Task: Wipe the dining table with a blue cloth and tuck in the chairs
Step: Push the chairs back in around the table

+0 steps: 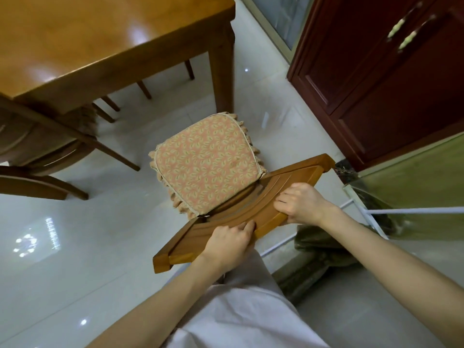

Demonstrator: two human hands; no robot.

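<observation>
Overhead, the head view shows two hands on one chair's top rail: the left hand and the right hand both curl closed around it. That chair, with one patterned cushion, stands clear of the worktop, just beside its corner leg. Two more chairs sit at left. No writing is legible.

Bright, even indoor light with wide-angle bending at the edges.
Glare streaks the glossy orange-brown wooden table; the shiny white tiled floor mirrors what may be a ceiling lamp.
</observation>
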